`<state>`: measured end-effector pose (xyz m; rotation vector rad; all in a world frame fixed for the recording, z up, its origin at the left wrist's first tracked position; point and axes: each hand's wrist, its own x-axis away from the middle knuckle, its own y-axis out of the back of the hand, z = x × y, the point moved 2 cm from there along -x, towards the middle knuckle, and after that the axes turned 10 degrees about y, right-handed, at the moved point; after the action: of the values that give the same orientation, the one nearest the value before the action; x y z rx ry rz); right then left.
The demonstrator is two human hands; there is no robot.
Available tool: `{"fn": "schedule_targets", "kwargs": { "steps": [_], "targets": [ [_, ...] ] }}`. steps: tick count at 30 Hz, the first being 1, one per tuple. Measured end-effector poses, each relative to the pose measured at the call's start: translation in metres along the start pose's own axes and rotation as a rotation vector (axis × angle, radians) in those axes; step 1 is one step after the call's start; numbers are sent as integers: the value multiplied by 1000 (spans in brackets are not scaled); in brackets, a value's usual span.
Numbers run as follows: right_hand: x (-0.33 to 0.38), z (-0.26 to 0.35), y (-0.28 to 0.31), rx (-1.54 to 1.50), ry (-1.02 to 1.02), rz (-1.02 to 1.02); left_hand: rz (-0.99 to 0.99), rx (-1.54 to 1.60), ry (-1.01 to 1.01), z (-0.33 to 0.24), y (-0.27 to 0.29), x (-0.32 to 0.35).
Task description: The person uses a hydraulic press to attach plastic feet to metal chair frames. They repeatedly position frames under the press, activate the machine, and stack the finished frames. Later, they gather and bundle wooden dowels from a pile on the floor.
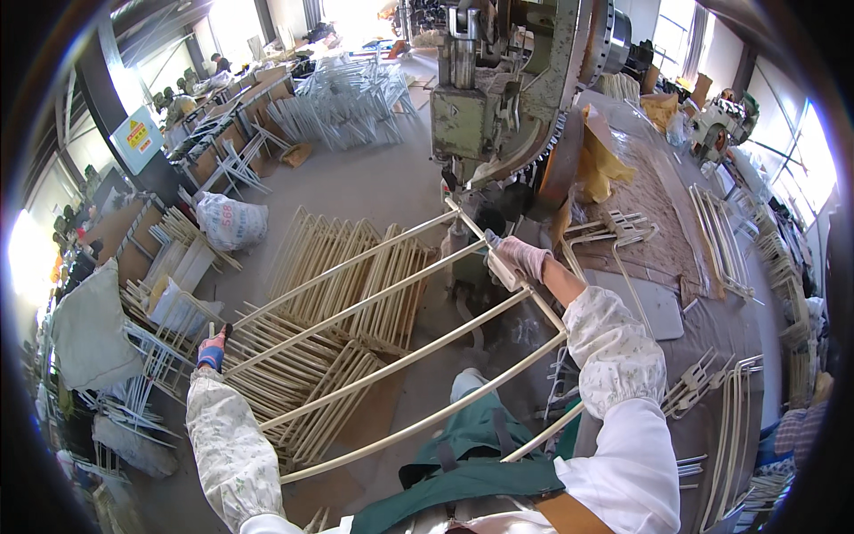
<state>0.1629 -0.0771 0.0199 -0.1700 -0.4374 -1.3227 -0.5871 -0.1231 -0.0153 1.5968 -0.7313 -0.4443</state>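
Workshop floor | Gloved left hand (212,350) and right hand (523,260) grasp opposite ends of a cream tubular frame (356,309), its far right corner below a green press (461,125) | Stacked frames (334,267) crowd the left; a cluttered workbench (660,254) hems the right

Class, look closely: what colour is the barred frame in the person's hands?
The barred frame is pale cream, seen best in the head view.

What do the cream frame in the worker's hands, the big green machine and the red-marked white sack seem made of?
Frame: probably painted metal tube; slim, smooth, evenly coloured bars.
Machine: likely cast metal; chunky housing, worn green paint.
Sack: perhaps woven plastic; pale, slightly shiny, crumpled.
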Motion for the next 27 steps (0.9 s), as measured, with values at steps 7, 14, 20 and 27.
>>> {"fn": "schedule_targets", "kwargs": {
  "steps": [7, 14, 20, 27],
  "targets": [
    [-2, 4, -3, -50, -59, 82, 22, 65, 64, -6, 5, -12],
    [3, 9, 2, -56, -33, 85, 3, 29, 31, -26, 8, -12],
    [5, 11, -5, -51, 3, 104, -9, 17, -37, -7, 14, -34],
    [3, -4, -3, -87, -44, 73, 7, 30, 46, -25, 20, -12]
  ]
}}
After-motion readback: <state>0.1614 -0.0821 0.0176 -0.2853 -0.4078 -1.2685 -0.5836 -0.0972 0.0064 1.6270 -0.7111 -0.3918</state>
